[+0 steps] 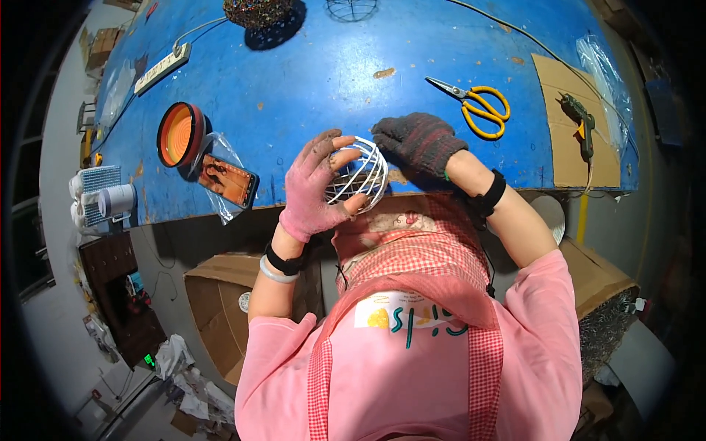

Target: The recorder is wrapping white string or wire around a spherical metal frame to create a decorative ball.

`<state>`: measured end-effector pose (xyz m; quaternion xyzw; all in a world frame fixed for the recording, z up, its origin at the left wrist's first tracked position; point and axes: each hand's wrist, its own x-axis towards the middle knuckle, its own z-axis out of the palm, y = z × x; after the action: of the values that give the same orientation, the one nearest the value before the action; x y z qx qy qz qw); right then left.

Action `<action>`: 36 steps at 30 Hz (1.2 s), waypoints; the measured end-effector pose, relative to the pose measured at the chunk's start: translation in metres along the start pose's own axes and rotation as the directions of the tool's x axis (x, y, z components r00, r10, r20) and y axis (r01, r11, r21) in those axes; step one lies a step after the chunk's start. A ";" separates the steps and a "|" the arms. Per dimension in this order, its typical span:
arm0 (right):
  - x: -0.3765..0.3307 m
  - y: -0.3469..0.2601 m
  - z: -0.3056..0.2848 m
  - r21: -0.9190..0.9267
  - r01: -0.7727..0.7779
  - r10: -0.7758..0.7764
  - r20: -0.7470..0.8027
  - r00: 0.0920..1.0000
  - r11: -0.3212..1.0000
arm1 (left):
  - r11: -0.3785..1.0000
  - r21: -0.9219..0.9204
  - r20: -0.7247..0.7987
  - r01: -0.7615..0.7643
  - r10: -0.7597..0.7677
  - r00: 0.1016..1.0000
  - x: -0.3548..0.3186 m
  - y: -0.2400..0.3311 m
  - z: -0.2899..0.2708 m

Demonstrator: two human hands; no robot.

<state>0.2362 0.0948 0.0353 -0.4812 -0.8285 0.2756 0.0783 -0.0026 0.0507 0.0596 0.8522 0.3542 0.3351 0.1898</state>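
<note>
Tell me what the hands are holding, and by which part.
Left hand grips the white wire ball by its left side; right hand touches its upper right.

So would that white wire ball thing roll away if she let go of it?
Probably, a little: the white wire ball looks round, so it may roll on the flat blue table. It seems light, being mostly gaps between thin wires. The left hand cups it easily, so it likely keeps its shape.

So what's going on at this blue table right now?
A person in pink sleeves and a checked apron holds a small white wire-frame ball at the near edge of the blue table. The left hand, in a pink glove, cups it. The right hand, in a dark glove, rests behind it. Yellow scissors lie nearby, untouched.
</note>
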 end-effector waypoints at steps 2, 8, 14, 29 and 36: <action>0.003 0.005 0.012 -0.068 0.157 -0.152 0.077 0.985 0.985 | 0.997 -0.082 -0.094 -0.015 0.007 0.996 -0.004 -0.004 0.003; 0.018 0.018 0.033 0.016 0.414 -0.414 -0.019 0.910 0.910 | 0.992 -0.117 -0.172 -0.054 0.033 0.985 -0.015 -0.016 0.007; 0.020 0.010 0.022 0.092 0.480 -0.487 0.088 0.869 0.873 | 0.989 -0.126 -0.191 -0.072 0.047 0.980 -0.024 -0.022 0.007; 0.002 -0.005 -0.019 0.442 0.170 -0.199 0.018 0.980 0.881 | 0.984 -0.175 -0.197 -0.023 -0.012 0.980 -0.050 -0.036 0.026; -0.016 -0.025 -0.022 0.052 0.279 -0.267 -0.169 0.949 0.959 | 0.987 -0.097 -0.040 0.131 -0.135 0.990 0.015 0.008 0.004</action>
<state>0.2344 0.0802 0.0693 -0.3791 -0.8672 0.2534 0.2002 0.0124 0.0559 0.0681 0.8087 0.3985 0.3576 0.2436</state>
